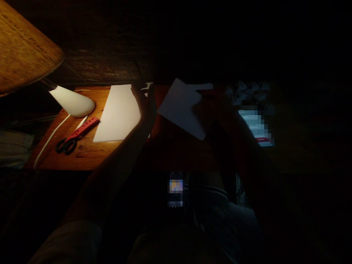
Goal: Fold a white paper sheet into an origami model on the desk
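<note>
A stack of white paper (118, 110) lies under the lamp's light on the wooden table. My left hand (145, 104) rests at its right edge, thumb and fingers spread apart, with a bit of white showing between them. To the right, in shadow, a second white sheet of paper (176, 104) sits at a tilt. My right hand (205, 108) overlaps the right side of this sheet and appears to grip it. The fingers there are dark, and their far side is hidden. A dim reddish patch shows by those fingers, too dark to name.
A lamp with a white base (77, 102) and woven shade (24, 47) stands at the left, its cord (51, 137) trailing off the table (85, 161). Black-handled scissors (66, 146) lie beside a red slotted strip (84, 129). A lit, blurred screen (175, 189) shows below the table edge.
</note>
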A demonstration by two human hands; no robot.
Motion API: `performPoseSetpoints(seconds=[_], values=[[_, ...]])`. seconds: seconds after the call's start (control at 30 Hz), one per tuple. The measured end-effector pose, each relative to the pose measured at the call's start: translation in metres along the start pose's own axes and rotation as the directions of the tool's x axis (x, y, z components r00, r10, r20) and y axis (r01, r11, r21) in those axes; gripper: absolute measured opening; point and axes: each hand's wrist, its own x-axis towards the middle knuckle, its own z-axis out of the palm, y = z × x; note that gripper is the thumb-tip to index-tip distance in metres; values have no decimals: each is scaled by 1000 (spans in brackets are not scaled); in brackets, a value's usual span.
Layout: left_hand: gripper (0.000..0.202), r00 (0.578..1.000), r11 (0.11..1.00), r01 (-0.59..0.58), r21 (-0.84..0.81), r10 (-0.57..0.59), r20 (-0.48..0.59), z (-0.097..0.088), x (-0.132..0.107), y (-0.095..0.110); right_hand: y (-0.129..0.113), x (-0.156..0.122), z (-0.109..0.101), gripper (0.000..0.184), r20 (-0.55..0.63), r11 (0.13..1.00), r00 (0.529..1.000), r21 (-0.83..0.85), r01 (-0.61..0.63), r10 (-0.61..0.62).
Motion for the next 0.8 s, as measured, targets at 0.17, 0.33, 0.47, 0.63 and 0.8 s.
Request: performPoseSetpoints(seconds=[0.17, 0.33, 0.47, 0.63, 0.8], values=[[36, 971, 948, -198, 248, 225, -84, -1, -7, 23, 0, -13, 0, 17, 159, 939, 981, -303, 160, -115], [51, 880, 808, -416, 417, 242, 408, 26, -31, 47, -11, -19, 9, 29, 225, 863, 951, -412, 292, -214], [59, 816, 758, -475, 447, 188, 547, 40, -39, 44, -20, -19, 11, 34, 266, 776, 937, -531, 340, -228], [56, 809, 727, -461, 509, 109, 578, 40, -41, 37, -22, -26, 16, 41, 334, 734, 914, -557, 388, -230], [60, 829, 732, -443, 518, 116, 547, 37, -38, 29, -26, -40, 29, 49, 370, 672, 904, -616, 410, -212]])
